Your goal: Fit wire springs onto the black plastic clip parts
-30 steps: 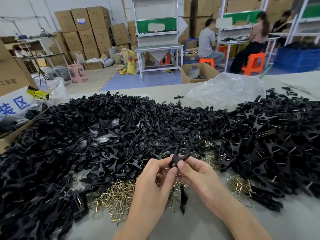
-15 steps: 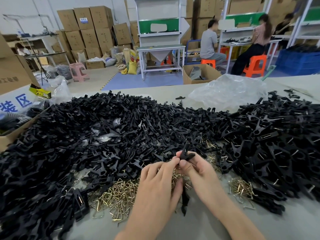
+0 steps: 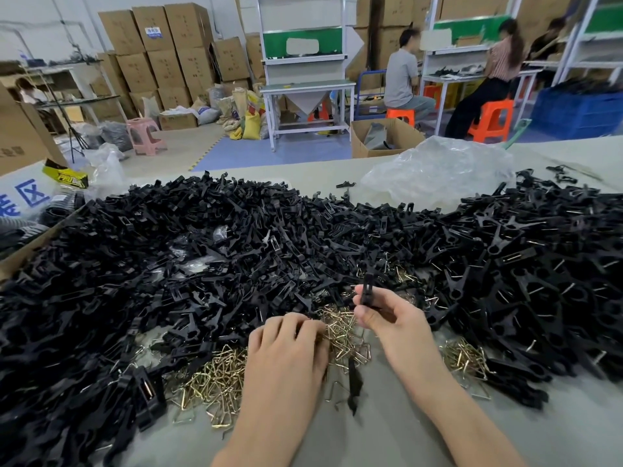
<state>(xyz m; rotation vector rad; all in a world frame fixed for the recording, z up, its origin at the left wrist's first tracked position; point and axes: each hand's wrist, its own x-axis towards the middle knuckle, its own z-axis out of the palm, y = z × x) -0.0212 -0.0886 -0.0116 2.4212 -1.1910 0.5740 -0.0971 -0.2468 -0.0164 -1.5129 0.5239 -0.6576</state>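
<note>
The right hand (image 3: 384, 318) pinches one black clip part (image 3: 367, 288) upright over the wire springs (image 3: 215, 382). The left hand (image 3: 286, 352) lies on the springs with its fingertips curled under, so its grip is unclear. The heap of clips (image 3: 168, 264) hems both in, with a plastic bag (image 3: 438, 176) behind.

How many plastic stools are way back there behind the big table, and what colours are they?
Orange plastic stools, each with a person sitting on it: 2
Pink plastic stool, nobody on it: 1
Total: 3
Anything else orange back there is too blurred to count.
</note>
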